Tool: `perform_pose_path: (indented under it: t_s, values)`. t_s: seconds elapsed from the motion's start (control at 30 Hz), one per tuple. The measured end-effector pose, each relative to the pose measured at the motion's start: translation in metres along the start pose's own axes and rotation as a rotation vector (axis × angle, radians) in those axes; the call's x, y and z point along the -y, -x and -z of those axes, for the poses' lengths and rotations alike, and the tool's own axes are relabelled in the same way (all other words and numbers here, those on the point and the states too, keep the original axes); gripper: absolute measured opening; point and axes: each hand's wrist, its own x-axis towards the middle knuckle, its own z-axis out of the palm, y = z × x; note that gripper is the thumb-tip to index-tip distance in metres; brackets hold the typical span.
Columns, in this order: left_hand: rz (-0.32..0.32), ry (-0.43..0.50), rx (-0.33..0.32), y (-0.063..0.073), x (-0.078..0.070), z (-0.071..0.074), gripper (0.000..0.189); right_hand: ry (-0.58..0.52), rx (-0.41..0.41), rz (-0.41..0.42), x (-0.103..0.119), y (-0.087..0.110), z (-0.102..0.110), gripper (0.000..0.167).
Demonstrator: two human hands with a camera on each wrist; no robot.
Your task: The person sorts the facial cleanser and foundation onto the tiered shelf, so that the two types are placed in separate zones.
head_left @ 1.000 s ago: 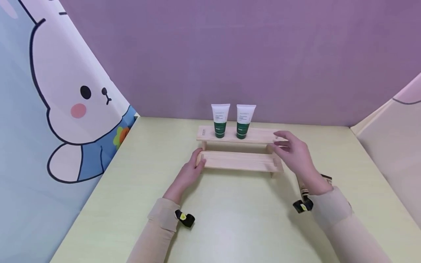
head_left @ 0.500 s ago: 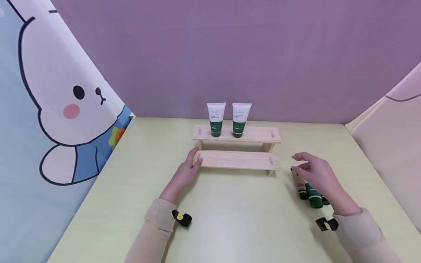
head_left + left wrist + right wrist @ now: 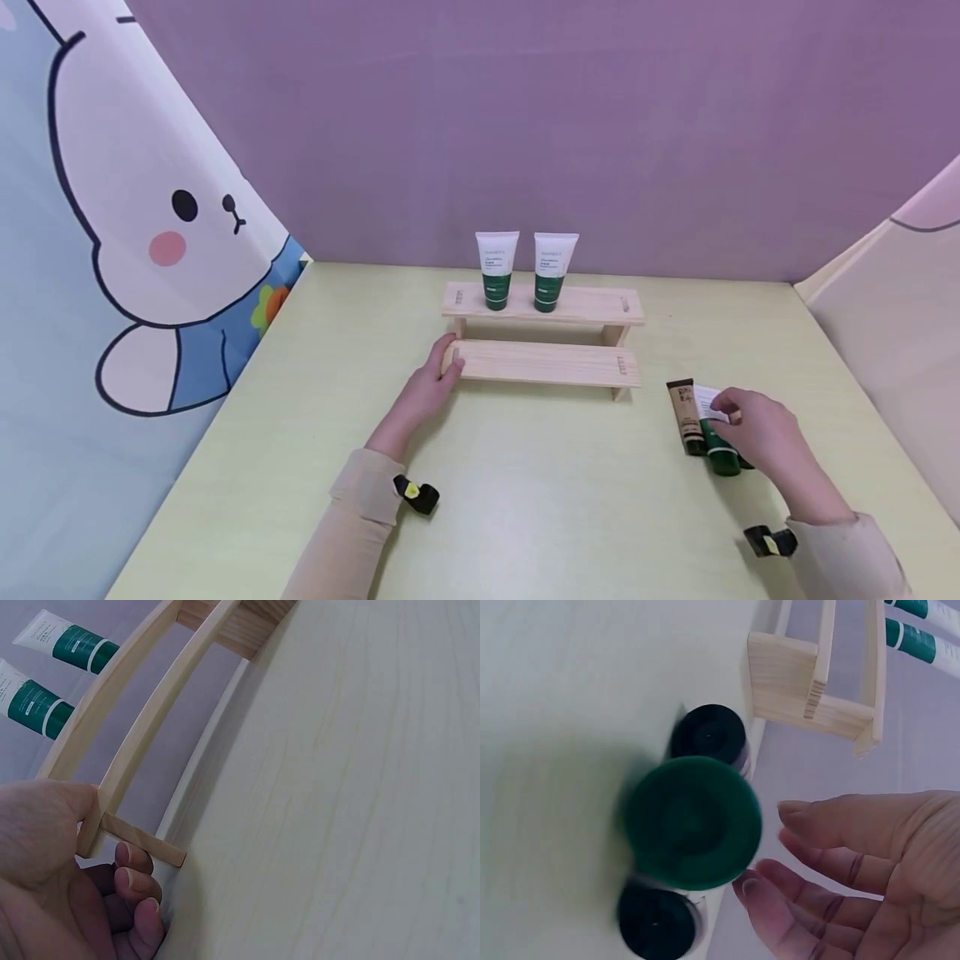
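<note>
My left hand point(image 3: 422, 392) grips the left end of a two-step wooden display rack point(image 3: 547, 363). In the left wrist view its thumb lies on the lower board and its fingers curl in by the rack's leg. Two white-and-green squeeze tubes point(image 3: 496, 271) stand upright on their caps on the upper step. My right hand point(image 3: 761, 429) hovers over several tubes lying on the table, thumb and fingers apart. These are a brown tube point(image 3: 686, 415), a white-and-green tube point(image 3: 722, 455) and one mostly hidden under the hand, its black cap point(image 3: 660, 922) showing in the right wrist view.
The pale yellow table point(image 3: 525, 500) runs back to a purple backdrop point(image 3: 525, 125). At the left hangs a cloth with a cartoon rabbit point(image 3: 172, 208); a pale cloth point(image 3: 900, 333) borders the right side. Black wrist cameras point(image 3: 416, 496) sit at both cuffs.
My right hand has moved from the rack's right end, rightward and toward me, to the lying tubes. The left hand keeps its grip on the rack, and the standing tubes stay put.
</note>
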Motion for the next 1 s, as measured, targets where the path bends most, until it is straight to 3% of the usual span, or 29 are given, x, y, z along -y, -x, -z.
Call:
perform_pose_path:
  t_s: [0.27,0.53,0.77,1.0]
  values:
    - [0.003,0.000,0.004,-0.001,0.000,-0.001,0.052,0.007,0.064,-0.038,-0.009,-0.001,-0.004,0.031]
    - [-0.005,-0.004,-0.004,-0.001,0.000,-0.002,0.052,-0.018,0.099,-0.079,-0.012,-0.003,-0.005,0.057]
    - [-0.003,-0.004,-0.003,-0.002,0.002,-0.001,0.051,-0.025,0.148,-0.129,-0.011,-0.005,-0.008,0.045]
    - [-0.005,-0.005,0.001,-0.002,0.002,-0.001,0.052,-0.051,0.159,-0.126,-0.009,-0.004,-0.011,0.052]
